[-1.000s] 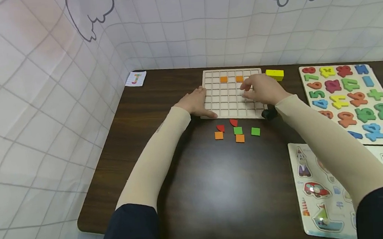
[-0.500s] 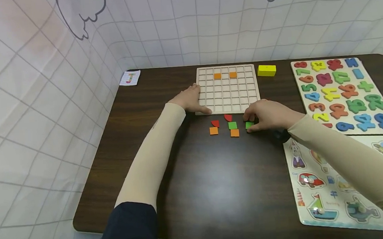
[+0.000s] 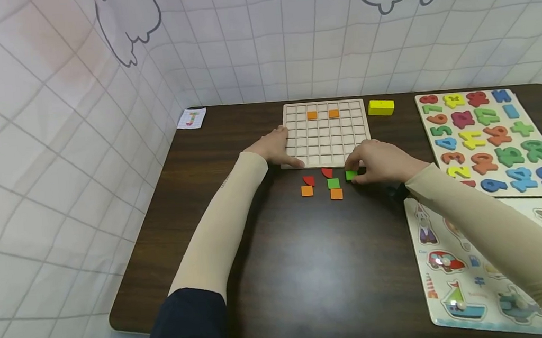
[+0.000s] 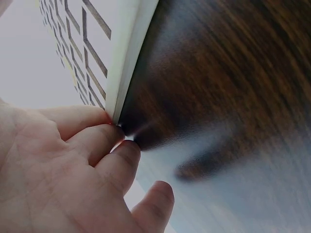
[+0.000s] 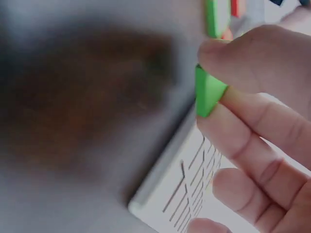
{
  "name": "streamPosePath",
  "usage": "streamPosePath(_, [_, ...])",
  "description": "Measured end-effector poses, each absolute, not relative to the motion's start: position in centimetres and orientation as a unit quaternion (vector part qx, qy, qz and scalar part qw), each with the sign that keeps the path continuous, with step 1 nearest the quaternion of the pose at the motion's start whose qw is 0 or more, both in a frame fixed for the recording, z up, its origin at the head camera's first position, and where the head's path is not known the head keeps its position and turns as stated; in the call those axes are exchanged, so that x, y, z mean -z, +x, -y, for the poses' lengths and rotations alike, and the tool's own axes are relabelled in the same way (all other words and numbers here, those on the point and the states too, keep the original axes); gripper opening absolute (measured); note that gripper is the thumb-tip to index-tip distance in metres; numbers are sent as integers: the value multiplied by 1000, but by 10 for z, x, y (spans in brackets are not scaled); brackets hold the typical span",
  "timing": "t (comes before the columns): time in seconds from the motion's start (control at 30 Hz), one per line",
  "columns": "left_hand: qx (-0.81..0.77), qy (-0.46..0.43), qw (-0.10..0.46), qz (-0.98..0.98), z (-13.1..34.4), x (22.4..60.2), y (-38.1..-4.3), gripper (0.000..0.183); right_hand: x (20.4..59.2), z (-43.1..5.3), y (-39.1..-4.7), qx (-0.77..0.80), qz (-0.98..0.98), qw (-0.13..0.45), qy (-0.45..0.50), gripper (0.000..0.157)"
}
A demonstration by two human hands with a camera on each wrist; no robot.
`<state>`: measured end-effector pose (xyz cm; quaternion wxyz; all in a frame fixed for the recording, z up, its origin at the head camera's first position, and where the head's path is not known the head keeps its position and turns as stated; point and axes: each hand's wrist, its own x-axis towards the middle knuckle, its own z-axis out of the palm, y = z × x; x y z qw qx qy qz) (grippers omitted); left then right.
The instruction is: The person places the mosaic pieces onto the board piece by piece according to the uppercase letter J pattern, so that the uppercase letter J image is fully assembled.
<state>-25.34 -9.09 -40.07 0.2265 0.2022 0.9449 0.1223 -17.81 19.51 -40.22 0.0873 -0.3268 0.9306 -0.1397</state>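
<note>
My right hand (image 3: 379, 159) pinches a green square tile (image 5: 209, 92) between thumb and fingers, just in front of the wooden grid board (image 3: 327, 139). Fingertips of my left hand (image 3: 274, 146) touch the board's left side, with the thumb by its front left corner. Two orange square tiles, one left (image 3: 312, 115) and one right (image 3: 333, 113), sit in a far row of the grid. On the table before the board lie two red rounded pieces (image 3: 308, 180), another green tile (image 3: 333, 183) and two orange tiles (image 3: 307, 191).
A yellow block (image 3: 381, 108) stands right of the board. Farther right are a number puzzle board (image 3: 475, 121) and, nearer, a picture puzzle board (image 3: 446, 304). A small card with a coloured J (image 3: 191, 119) lies at the table's far left corner.
My right hand has come from above the board to the rightmost green tile and pinches it. The tile has shifted slightly towards the board. My left hand stays at the board's left edge.
</note>
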Motion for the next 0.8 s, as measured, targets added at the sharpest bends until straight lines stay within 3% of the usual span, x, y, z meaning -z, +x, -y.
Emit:
streamPosePath(0.33, [-125,201,230,-944,94,406,-250,119,404,-181,-237,196,-941,60,-268,24])
streamPosePath(0.8, [-119,196,233,-945,97,399,-247,123,398,-154,-303,207,-957,88,-184,36])
